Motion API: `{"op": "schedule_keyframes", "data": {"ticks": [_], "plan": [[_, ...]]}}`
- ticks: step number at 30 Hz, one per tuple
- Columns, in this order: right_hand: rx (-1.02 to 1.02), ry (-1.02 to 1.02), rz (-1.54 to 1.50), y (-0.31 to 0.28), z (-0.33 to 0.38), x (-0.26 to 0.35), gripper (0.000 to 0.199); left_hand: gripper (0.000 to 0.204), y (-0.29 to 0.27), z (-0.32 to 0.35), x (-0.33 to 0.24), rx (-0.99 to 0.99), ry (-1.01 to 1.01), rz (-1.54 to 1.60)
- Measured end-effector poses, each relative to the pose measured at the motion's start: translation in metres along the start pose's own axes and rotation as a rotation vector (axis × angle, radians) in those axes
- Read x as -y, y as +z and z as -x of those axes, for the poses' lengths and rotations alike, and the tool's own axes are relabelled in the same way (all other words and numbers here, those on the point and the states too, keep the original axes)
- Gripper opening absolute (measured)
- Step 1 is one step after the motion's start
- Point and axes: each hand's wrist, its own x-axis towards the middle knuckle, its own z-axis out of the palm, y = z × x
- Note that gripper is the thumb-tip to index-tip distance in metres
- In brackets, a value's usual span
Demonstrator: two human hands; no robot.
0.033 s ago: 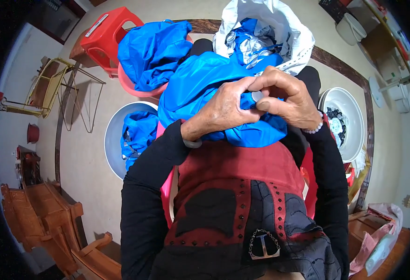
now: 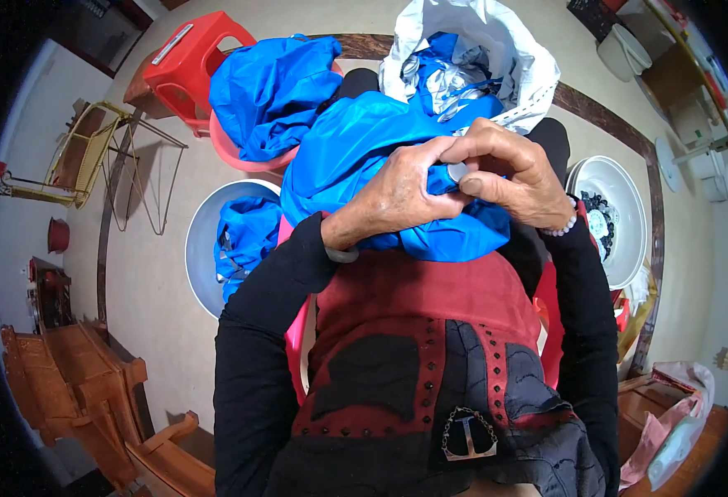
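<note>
Shiny blue fabric (image 2: 355, 128) lies bunched across my lap, under both hands. My left hand (image 2: 401, 190) is closed on a fold of it, with the index finger and thumb around a small patch of blue. In that gap a small round silver-grey cap (image 2: 457, 172) stands against the cloth. My right hand (image 2: 517, 174) curls over from the right. Its thumb tip touches the cap's edge and its index finger arches above, meeting the left fingers. The inner fingertips of both hands are partly hidden.
Ahead stands a white sack (image 2: 538, 74) with blue and silvery pieces. To the left are a pink basin (image 2: 252, 161) heaped with blue fabric, a pale basin (image 2: 202, 248) and a red stool (image 2: 186, 74). A white basin (image 2: 633, 248) of small black and white parts sits right.
</note>
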Motion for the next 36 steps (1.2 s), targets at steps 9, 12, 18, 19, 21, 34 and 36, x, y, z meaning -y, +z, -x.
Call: {"op": "schedule_keyframes", "data": {"ticks": [9,12,18,19,21,34,36], "plan": [[-0.057,0.041,-0.033,0.005,0.003,0.001,0.026,0.049,-0.003,0.0,-0.001,0.03,-0.021,0.009],[-0.016,0.016,-0.12,-0.001,0.001,0.001,0.025,0.049,-0.002,-0.001,-0.003,0.032,0.006,0.013],[-0.049,0.006,0.004,0.007,0.0,0.001,0.019,0.048,-0.005,0.002,-0.001,0.01,-0.084,0.022],[-0.082,0.108,-0.058,0.01,0.0,0.003,0.018,0.052,-0.002,0.001,-0.001,-0.005,-0.059,0.014],[-0.083,0.082,0.071,0.005,0.001,0.001,0.018,0.059,0.001,0.0,0.0,-0.066,-0.023,-0.025],[-0.347,0.154,-0.183,0.008,-0.004,0.006,0.023,0.049,-0.047,0.02,0.014,-0.267,-0.029,-0.32],[-0.368,0.131,-0.084,0.0,-0.004,0.004,0.025,0.043,-0.099,0.03,-0.027,-0.384,-0.001,-0.528]]}}
